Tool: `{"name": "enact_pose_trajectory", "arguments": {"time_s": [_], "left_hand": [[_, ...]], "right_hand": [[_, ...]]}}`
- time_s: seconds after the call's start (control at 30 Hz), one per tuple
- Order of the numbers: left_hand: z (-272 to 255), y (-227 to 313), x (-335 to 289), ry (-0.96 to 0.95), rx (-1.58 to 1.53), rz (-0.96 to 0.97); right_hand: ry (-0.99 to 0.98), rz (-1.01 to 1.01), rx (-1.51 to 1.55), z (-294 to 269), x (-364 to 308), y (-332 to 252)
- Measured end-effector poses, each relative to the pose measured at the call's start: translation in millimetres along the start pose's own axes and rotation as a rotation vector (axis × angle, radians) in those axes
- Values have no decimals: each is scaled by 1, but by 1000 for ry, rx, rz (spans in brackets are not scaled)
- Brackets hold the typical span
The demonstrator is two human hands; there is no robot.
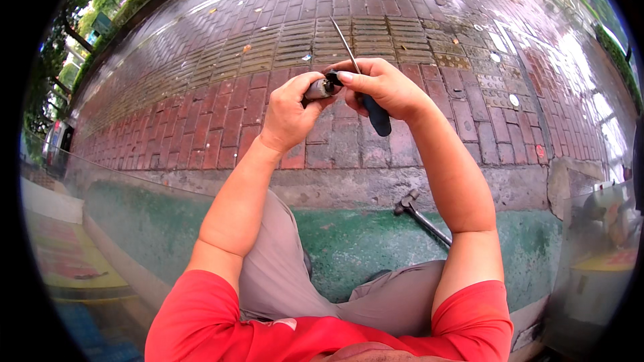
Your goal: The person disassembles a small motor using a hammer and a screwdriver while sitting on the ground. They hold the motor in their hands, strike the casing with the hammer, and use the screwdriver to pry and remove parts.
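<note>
Held out in front of me, my left hand (292, 108) is closed round a short grey cylindrical part (318, 90). A small black piece (333, 78) sits at the cylinder's right end, and the thumb of my right hand (382, 87) presses against it. My right hand also grips a screwdriver (378, 116). Its dark handle points down towards me, and its thin metal shaft sticks up past the fingers, away from the cylinder. The fingers hide where the black piece and the cylinder meet.
A hammer (417, 214) lies on the green floor (349, 241) by my right forearm, between my bent legs and the concrete edge (322, 184). Wet red brick paving (221, 117) stretches beyond, crossed by a ridged yellowish strip (282, 43). Glass panels flank me.
</note>
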State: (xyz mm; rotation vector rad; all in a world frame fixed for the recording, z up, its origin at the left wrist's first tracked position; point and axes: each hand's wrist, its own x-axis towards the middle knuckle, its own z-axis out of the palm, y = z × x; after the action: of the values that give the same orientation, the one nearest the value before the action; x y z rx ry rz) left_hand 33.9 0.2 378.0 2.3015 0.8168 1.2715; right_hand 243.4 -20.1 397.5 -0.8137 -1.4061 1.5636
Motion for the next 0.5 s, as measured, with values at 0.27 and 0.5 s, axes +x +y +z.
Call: {"name": "enact_pose_trajectory", "arguments": {"time_s": [0.27,0.5], "left_hand": [[1,3,-1,-18,98,26],[-3,8,-3,-172,23,-150]], "right_hand": [[-14,45,126,-7,-1,11],[19,110,125,-6,0,14]]}}
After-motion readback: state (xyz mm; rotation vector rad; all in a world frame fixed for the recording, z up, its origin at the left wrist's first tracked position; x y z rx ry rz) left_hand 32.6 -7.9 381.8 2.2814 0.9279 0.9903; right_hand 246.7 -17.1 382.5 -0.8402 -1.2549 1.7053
